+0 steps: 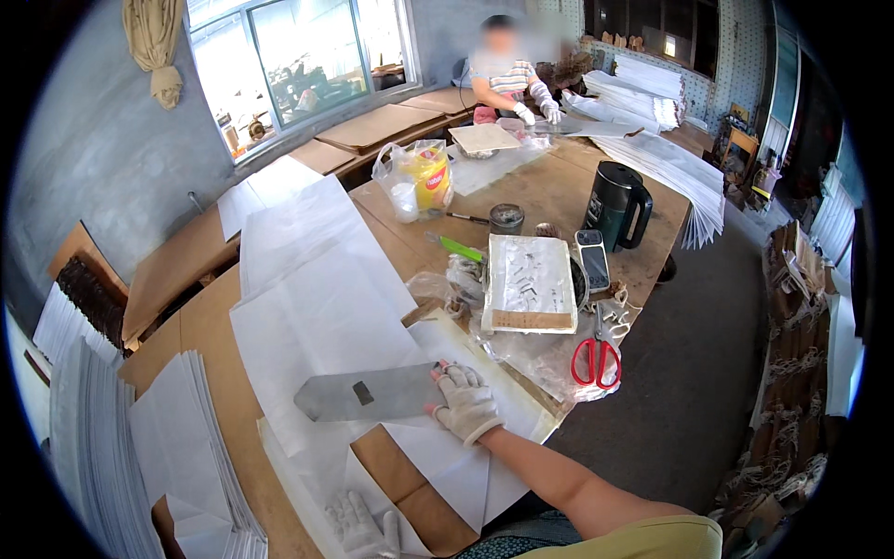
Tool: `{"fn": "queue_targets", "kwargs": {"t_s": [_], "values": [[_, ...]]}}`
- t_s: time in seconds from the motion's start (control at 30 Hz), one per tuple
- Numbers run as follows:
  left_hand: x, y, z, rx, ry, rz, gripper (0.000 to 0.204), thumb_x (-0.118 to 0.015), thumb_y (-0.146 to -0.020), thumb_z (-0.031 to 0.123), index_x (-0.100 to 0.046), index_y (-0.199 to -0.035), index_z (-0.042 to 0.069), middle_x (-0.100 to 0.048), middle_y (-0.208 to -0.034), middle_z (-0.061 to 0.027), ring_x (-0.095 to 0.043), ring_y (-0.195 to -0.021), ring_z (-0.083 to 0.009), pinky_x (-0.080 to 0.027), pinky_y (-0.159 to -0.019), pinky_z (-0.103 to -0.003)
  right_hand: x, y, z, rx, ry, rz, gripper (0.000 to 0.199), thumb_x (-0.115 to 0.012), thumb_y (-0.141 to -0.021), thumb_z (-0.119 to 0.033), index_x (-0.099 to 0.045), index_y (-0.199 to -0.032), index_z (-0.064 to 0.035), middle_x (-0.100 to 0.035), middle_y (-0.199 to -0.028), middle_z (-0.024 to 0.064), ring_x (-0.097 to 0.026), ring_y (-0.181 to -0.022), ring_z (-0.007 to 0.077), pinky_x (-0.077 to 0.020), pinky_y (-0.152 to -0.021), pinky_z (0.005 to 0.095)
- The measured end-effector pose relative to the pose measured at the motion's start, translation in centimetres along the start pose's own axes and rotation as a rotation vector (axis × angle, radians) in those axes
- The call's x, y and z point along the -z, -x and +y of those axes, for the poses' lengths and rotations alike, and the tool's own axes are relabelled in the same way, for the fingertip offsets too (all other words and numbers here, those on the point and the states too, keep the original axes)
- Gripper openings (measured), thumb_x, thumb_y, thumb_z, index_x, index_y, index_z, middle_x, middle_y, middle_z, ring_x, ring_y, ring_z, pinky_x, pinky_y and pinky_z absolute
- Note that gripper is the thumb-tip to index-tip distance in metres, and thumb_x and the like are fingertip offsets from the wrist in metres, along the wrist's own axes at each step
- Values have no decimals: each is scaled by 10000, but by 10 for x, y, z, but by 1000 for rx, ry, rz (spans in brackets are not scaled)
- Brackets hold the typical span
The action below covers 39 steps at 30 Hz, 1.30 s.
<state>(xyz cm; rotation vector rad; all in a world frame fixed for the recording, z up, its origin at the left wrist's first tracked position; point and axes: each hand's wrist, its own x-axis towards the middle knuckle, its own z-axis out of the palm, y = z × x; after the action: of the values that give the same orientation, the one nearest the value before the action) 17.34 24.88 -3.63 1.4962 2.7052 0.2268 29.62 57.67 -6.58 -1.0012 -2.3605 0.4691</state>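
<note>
My right hand [468, 402], in a white knit glove with bare fingertips, grips the right end of a flat grey plate [340, 393]. The plate has pointed corners at its left end and a small dark rectangle on it. It lies over white paper sheets [307, 326]. My left hand [361, 527], also gloved, rests flat with fingers stretched out at the lower edge. Beside it lies a folded white paper piece [456, 456] with a brown inner strip [410, 484], partly under the plate.
Red-handled scissors [596, 359], a phone [592, 261], a paper-covered block [531, 279] and a black kettle [616, 207] stand to the right. Folded white paper stacks [191, 438] fill the left. Across the table [549, 177], another gloved person [503, 79] works near more stacks [643, 93].
</note>
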Motion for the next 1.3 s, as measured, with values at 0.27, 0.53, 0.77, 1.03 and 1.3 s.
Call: {"fn": "queue_targets", "kwargs": {"t_s": [0.27, 0.53, 0.77, 1.03, 1.3], "values": [[3, -12, -1, 10, 16, -55, 815, -480, -1088, 486, -190, -1688, 17, -207, -1738, -250, -155, -1621, -402, -108, -1336, -448, 5, -13, -4, -8, -37, -22, 675, -760, -889, -444, -623, -1424, -57, -529, -1554, 159, -470, -1439, 350, -349, -1209, 463], [-36, -9, -31, -1, 1, -139, 825, -478, -1089, 473, -153, -1693, 16, -161, -1752, -240, -111, -1631, -393, -77, -1341, -436, -1, -9, -1, 22, -16, 43, 687, -773, -869, -460, -631, -1393, -41, -562, -1509, 166, -495, -1401, 372, -374, -1195, 483], [-29, -24, -22, -45, -105, -89, 830, -494, -1082, 455, -149, -1693, 12, -158, -1755, -238, -102, -1632, -401, -71, -1342, -444, 3, -22, 5, -2, -52, 8, 682, -802, -857, -405, -619, -1418, -63, -521, -1551, 145, -474, -1424, 353, -385, -1180, 468], [5, -32, 6, 4, 7, -4, 800, -560, -1055, 447, -288, -1660, 1, -283, -1705, -276, -204, -1601, -448, -142, -1323, -503, -2, -23, 4, -25, -36, -18, 682, -800, -863, -432, -625, -1418, -76, -517, -1560, 129, -470, -1430, 345, -376, -1191, 465], [6, -31, 8, -4, 14, 34, 802, -574, -1048, 451, -304, -1655, 2, -291, -1699, -282, -208, -1596, -458, -144, -1320, -520, 1, -25, 4, -23, -46, -5, 670, -788, -877, -440, -627, -1419, -80, -524, -1555, 134, -476, -1430, 345, -375, -1194, 464]]}}
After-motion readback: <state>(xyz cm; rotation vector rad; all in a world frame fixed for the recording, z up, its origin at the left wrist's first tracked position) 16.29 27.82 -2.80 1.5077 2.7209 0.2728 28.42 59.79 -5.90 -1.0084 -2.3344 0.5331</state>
